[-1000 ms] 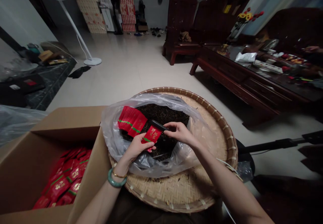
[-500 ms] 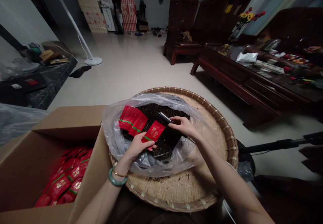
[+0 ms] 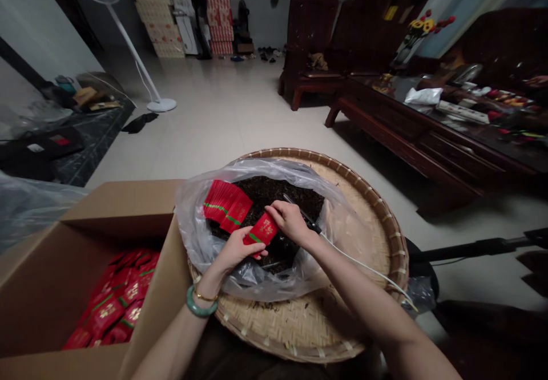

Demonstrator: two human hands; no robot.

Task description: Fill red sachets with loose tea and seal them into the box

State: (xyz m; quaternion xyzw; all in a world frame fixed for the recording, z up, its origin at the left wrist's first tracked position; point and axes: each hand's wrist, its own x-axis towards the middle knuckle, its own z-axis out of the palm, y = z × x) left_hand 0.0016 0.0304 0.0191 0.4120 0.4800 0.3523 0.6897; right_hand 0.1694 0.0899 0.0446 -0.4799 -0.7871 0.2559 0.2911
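My left hand (image 3: 237,247) is closed round the lower part of a red tea packet (image 3: 264,227) with a green band and gold print. The thumb and fingers of my right hand (image 3: 291,220) pinch the packet's upper right edge. Dark loose tea leaves (image 3: 269,186) lie below, inside an open clear plastic bag (image 3: 188,231). A fanned row of similar red packets (image 3: 226,202) rests on the leaves, left of my hands. Partly hidden behind my right hand is a dark, slim tool (image 3: 311,224); a white cord (image 3: 363,265) runs from near it.
Under the bag is a round woven bamboo tray (image 3: 299,334). At the left, an open cardboard box (image 3: 124,197) holds many red packets (image 3: 109,311). A dark wooden table (image 3: 411,123) stands at the right, a white standing fan (image 3: 137,55) at the back left.
My right hand has moved left and down from the black tool to the packet's top edge. The tool now lies behind that hand, and the white cord shows across the tray.
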